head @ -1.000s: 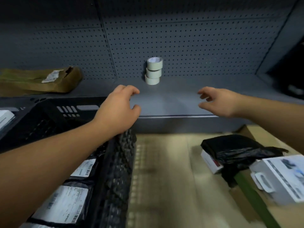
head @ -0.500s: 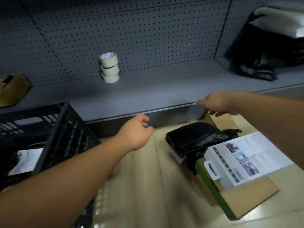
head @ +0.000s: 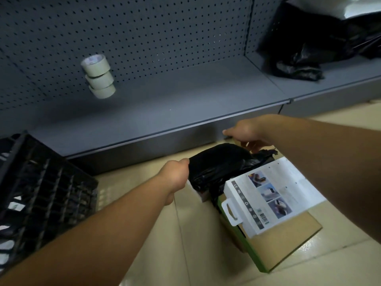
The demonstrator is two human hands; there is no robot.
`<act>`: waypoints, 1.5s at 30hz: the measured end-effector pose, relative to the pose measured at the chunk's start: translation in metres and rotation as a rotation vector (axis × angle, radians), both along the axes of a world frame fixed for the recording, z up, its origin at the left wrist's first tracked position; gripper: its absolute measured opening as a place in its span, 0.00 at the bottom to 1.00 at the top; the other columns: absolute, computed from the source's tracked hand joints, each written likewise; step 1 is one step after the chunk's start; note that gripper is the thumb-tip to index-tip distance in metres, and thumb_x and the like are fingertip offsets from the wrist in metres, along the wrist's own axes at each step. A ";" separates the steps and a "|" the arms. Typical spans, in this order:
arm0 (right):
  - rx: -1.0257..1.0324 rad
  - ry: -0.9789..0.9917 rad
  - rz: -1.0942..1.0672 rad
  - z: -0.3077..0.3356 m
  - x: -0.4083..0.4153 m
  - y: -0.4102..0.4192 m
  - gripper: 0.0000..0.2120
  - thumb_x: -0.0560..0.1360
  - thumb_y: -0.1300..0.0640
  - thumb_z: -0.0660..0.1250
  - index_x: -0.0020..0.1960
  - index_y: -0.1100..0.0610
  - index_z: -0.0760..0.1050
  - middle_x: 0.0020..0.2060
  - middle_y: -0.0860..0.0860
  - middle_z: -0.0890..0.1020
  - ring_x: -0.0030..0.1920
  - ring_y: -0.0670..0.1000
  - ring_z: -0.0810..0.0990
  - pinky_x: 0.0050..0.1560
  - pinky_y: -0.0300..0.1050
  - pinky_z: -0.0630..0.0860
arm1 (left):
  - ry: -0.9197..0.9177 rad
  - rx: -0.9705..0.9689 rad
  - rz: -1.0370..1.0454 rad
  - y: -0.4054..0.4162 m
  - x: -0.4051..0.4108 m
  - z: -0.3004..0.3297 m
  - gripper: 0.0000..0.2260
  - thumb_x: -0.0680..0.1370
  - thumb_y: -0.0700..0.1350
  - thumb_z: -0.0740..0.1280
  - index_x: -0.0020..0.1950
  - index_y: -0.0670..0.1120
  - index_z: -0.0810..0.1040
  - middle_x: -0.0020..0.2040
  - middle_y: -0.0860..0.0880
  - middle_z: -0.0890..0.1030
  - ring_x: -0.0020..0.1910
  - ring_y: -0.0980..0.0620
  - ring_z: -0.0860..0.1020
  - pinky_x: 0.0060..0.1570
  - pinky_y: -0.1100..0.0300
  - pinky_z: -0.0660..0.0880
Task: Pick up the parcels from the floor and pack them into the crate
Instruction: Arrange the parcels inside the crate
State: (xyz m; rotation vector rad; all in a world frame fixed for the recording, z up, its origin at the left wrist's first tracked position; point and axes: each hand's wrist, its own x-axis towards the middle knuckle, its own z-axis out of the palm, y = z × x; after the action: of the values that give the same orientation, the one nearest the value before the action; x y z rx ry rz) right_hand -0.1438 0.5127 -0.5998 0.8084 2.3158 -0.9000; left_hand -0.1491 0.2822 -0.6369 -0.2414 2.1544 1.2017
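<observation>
On the floor before the shelf (head: 185,96), your left hand (head: 175,175) is curled onto the near edge of the black-wrapped parcel (head: 218,162); your right hand (head: 245,131) hovers over its far side, fingers loosely bent. A white box (head: 274,195) overlaps a cardboard parcel (head: 284,244) beside it. The black crate (head: 41,182) stands left.

I log: black parcel (head: 218,164), crinkled glossy plastic film. White box (head: 274,195), smooth printed card. Flat carton (head: 282,246), matt brown cardboard. Crate (head: 41,182), black moulded plastic lattice. Shelf (head: 175,100), matt grey painted metal. Floor (head: 195,234), glossy tile.
</observation>
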 end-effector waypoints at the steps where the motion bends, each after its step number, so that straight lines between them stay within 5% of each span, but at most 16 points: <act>1: -0.002 -0.009 0.000 -0.003 -0.001 0.001 0.21 0.81 0.37 0.57 0.53 0.56 0.71 0.47 0.58 0.76 0.41 0.56 0.77 0.48 0.51 0.79 | -0.027 0.020 0.025 0.003 0.001 -0.001 0.12 0.83 0.51 0.59 0.44 0.48 0.74 0.47 0.45 0.76 0.46 0.44 0.76 0.63 0.47 0.76; 5: -0.023 -0.026 -0.030 -0.013 -0.002 0.002 0.24 0.80 0.36 0.57 0.61 0.56 0.71 0.46 0.58 0.76 0.40 0.56 0.75 0.43 0.49 0.79 | -0.104 0.138 0.111 0.012 0.005 -0.003 0.11 0.84 0.50 0.58 0.48 0.50 0.77 0.53 0.46 0.83 0.57 0.45 0.82 0.59 0.52 0.79; 10: -0.109 -0.014 -0.129 -0.013 -0.005 0.002 0.23 0.81 0.37 0.57 0.56 0.57 0.73 0.40 0.55 0.73 0.35 0.53 0.72 0.42 0.47 0.75 | -0.141 0.188 0.177 0.014 0.008 0.005 0.11 0.85 0.48 0.57 0.49 0.48 0.78 0.51 0.45 0.84 0.51 0.46 0.83 0.43 0.57 0.78; 14: -0.190 0.016 -0.197 -0.006 -0.006 0.000 0.23 0.81 0.37 0.55 0.52 0.57 0.73 0.39 0.54 0.74 0.33 0.52 0.72 0.40 0.47 0.74 | -0.127 0.222 0.201 0.011 0.010 0.012 0.12 0.84 0.48 0.58 0.54 0.48 0.81 0.48 0.47 0.85 0.49 0.46 0.84 0.46 0.57 0.80; 20: -0.333 0.053 -0.265 0.019 -0.005 -0.012 0.24 0.83 0.40 0.56 0.54 0.62 0.73 0.48 0.58 0.83 0.48 0.58 0.83 0.57 0.58 0.79 | -0.069 0.252 0.263 -0.014 0.012 0.031 0.11 0.84 0.52 0.60 0.58 0.51 0.80 0.51 0.49 0.84 0.52 0.48 0.82 0.43 0.56 0.76; 24: -0.432 0.085 -0.246 0.032 -0.008 -0.035 0.21 0.84 0.42 0.55 0.52 0.60 0.75 0.34 0.57 0.83 0.43 0.59 0.83 0.59 0.57 0.78 | -0.047 0.312 0.273 -0.040 0.014 0.050 0.10 0.84 0.51 0.60 0.54 0.50 0.80 0.45 0.50 0.84 0.48 0.50 0.81 0.48 0.56 0.77; 31: -0.522 0.243 -0.226 0.055 -0.021 -0.076 0.19 0.84 0.40 0.54 0.53 0.54 0.75 0.49 0.57 0.83 0.43 0.55 0.81 0.54 0.50 0.76 | 0.039 0.374 0.308 -0.086 0.003 0.081 0.12 0.85 0.54 0.59 0.55 0.52 0.80 0.48 0.52 0.84 0.49 0.54 0.82 0.45 0.61 0.78; 34: -0.591 0.311 -0.230 0.064 -0.028 -0.088 0.24 0.82 0.37 0.54 0.57 0.55 0.77 0.54 0.59 0.84 0.46 0.56 0.81 0.49 0.48 0.74 | 0.067 0.365 0.351 -0.112 -0.008 0.095 0.19 0.84 0.59 0.57 0.66 0.50 0.78 0.57 0.50 0.84 0.52 0.51 0.83 0.41 0.61 0.76; 37: -0.660 0.358 -0.233 0.073 -0.034 -0.105 0.28 0.82 0.36 0.51 0.57 0.58 0.78 0.56 0.58 0.84 0.54 0.59 0.81 0.54 0.49 0.74 | 0.119 0.402 0.423 -0.137 -0.019 0.111 0.24 0.84 0.60 0.57 0.75 0.49 0.72 0.69 0.47 0.78 0.61 0.47 0.80 0.50 0.58 0.77; 40: -0.761 0.438 -0.268 0.082 -0.040 -0.126 0.25 0.82 0.37 0.52 0.51 0.56 0.76 0.55 0.59 0.82 0.51 0.59 0.80 0.60 0.52 0.75 | 0.209 0.478 0.504 -0.158 -0.028 0.130 0.18 0.84 0.56 0.59 0.68 0.49 0.76 0.62 0.47 0.82 0.58 0.46 0.82 0.60 0.52 0.79; 45: -0.857 0.562 -0.340 0.100 -0.051 -0.168 0.21 0.82 0.41 0.56 0.56 0.58 0.75 0.47 0.56 0.83 0.41 0.54 0.82 0.53 0.51 0.79 | 0.379 0.453 0.517 -0.194 -0.035 0.167 0.06 0.83 0.48 0.66 0.54 0.46 0.79 0.51 0.46 0.85 0.51 0.48 0.84 0.57 0.50 0.82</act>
State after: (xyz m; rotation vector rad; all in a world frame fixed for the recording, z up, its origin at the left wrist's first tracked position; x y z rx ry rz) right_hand -0.1953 0.3449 -0.5000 0.6017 1.8726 -2.2845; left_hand -0.1843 0.0882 -0.4695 -0.4115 2.1124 2.1390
